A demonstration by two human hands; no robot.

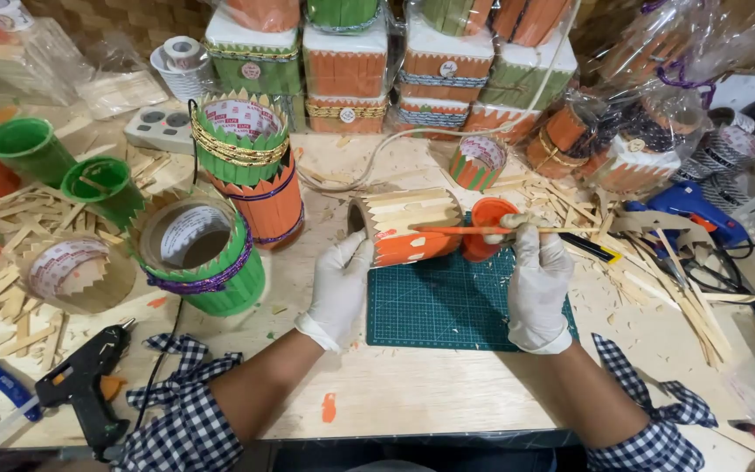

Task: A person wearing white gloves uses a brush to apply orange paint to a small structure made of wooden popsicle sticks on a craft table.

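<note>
Stick-clad holder (408, 225) lies on its side at the far left corner of the green cutting mat (447, 306), partly painted orange, upper sticks bare wood. Left hand (340, 284), white-gloved, clamped on the holder's near left end. Right hand (537, 284), also gloved, closed around a thin brush (482, 230) held level, its orange tip touching the holder's side. Small orange paint cup (487, 227) just right of the holder, behind the brush. Left of the mat: green holder with purple trim (207, 258), upright; beyond it a stacked orange-and-green holder (251, 170). Black glue gun (85, 389) at near left. Loose wooden sticks (657, 280) scattered right of the mat; blue glue gun (688, 205) further right. Wrapped finished boxes (395, 65) line the far edge.
</note>
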